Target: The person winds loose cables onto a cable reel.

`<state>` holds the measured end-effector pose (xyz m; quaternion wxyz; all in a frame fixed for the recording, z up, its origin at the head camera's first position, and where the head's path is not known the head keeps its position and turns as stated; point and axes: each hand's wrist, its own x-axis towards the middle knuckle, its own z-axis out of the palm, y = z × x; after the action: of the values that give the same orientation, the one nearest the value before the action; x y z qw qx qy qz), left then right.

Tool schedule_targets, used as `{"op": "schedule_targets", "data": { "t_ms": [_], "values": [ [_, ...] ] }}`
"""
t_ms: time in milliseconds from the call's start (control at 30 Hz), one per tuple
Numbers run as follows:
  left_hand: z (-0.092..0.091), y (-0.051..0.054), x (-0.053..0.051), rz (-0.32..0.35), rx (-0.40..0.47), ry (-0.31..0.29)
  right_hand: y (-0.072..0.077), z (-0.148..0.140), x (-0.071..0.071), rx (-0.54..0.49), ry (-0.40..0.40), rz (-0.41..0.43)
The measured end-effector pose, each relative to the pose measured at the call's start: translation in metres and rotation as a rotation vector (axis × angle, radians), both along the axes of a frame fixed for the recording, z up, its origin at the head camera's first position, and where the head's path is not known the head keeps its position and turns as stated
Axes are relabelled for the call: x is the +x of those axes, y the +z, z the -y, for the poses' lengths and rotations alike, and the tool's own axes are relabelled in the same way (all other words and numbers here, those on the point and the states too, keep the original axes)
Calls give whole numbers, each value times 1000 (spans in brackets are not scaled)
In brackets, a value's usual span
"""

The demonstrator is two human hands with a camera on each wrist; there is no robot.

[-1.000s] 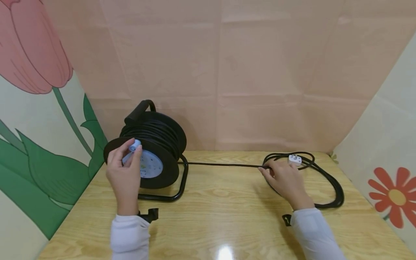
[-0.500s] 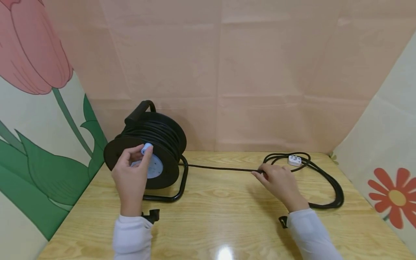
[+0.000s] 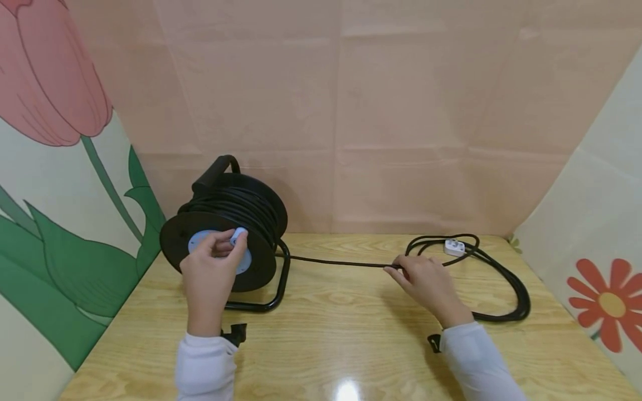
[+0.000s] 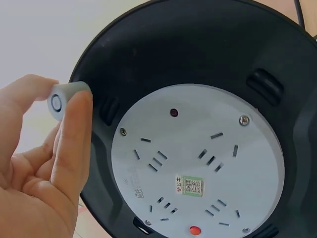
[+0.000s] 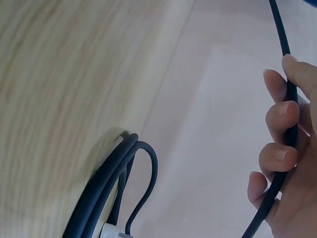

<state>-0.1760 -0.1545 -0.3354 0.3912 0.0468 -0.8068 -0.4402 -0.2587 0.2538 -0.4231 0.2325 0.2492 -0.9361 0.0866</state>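
A black cable reel (image 3: pixel 173 236) stands at the left of the table, wound with black cable and carrying a round socket panel (image 4: pixel 198 148) on its near face. My left hand (image 3: pixel 210 273) pinches the reel's light blue crank knob (image 4: pixel 69 96) between thumb and fingers. From the reel a stretch of black cable (image 3: pixel 336 262) runs right, nearly straight, to my right hand (image 3: pixel 426 284). In the right wrist view the fingers (image 5: pixel 282 116) curl round the cable, with the thumb along it.
Loose coils of cable (image 3: pixel 521 303) lie on the wooden table (image 3: pixel 326 345) at the right. A white plug (image 3: pixel 454 248) rests among them. The reel's black tube stand (image 3: pixel 256 306) touches the tabletop. A pink backdrop (image 3: pixel 401 111) rises behind.
My left hand has carried the knob right and down round the reel's face, turning the drum. My right hand has shifted left and slightly nearer with the cable.
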Motion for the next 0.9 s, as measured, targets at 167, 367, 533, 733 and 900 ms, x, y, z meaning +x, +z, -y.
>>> {"op": "schedule_targets", "data": {
  "t_ms": [167, 367, 533, 733, 900],
  "values": [
    [-2, 0, 1, 39, -35, -22, 0, 6, 1, 7, 69, -7],
    [-4, 3, 3, 64, -90, -53, 2, 10, 2, -5, 98, -32],
    [-7, 5, 4, 130, -160, -83, 3, 10, 3, -29, 87, -55],
    [-9, 7, 6, 210, -191, -130, 4, 14, 3, -2, 117, -61],
    [-9, 6, 7, 307, -196, -184, 1, 17, 4, 12, 130, -44]
  ]
}}
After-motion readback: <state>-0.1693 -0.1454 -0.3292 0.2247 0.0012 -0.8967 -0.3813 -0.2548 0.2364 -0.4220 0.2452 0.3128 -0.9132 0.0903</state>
